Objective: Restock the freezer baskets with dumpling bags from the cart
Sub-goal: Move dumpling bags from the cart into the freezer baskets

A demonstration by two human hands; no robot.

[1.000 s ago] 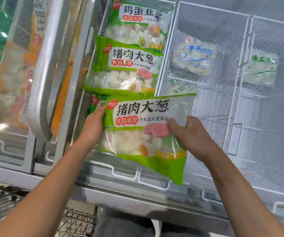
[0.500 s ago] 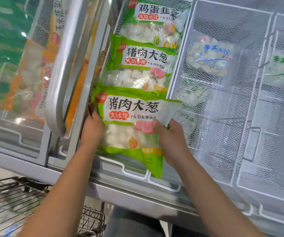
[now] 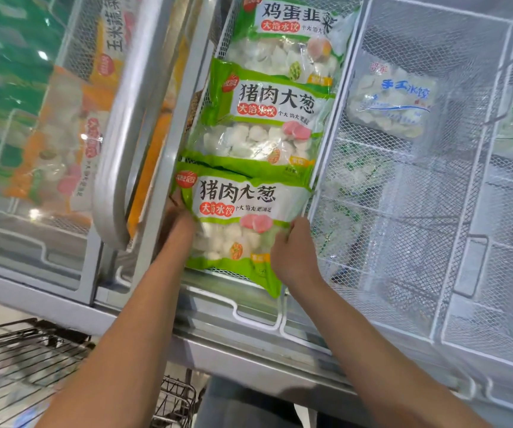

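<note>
Hands have brought the green dumpling bag (image 3: 236, 220) down and away from the person, from up over the front rail into the left wire basket (image 3: 326, 140) in the middle of the frame; a second ago it hung over the edge between two baskets, and now it sits at the near end, its top edge tucked against the pork bag (image 3: 261, 122) above it; I think this bag is nearly put away and only needs letting go, and maybe a small push flat.

The left hand (image 3: 176, 223) holds the bag's left edge; its fingers go behind the plastic, so I can only guess how they curl; the right hand (image 3: 292, 254) pinches the lower right side with bent fingers.

The bag's bottom corner (image 3: 272, 287) pokes over the basket's front wire; I cannot tell if it will slip in by itself.

The egg-and-chive bag (image 3: 289, 41) is cut off at the top of the frame; the orange bags (image 3: 63, 143) on the left are blurry behind the glass lid (image 3: 17, 186); the cart (image 3: 17, 372) at lower left shows only wires, so how many bags are left is hidden.
</note>
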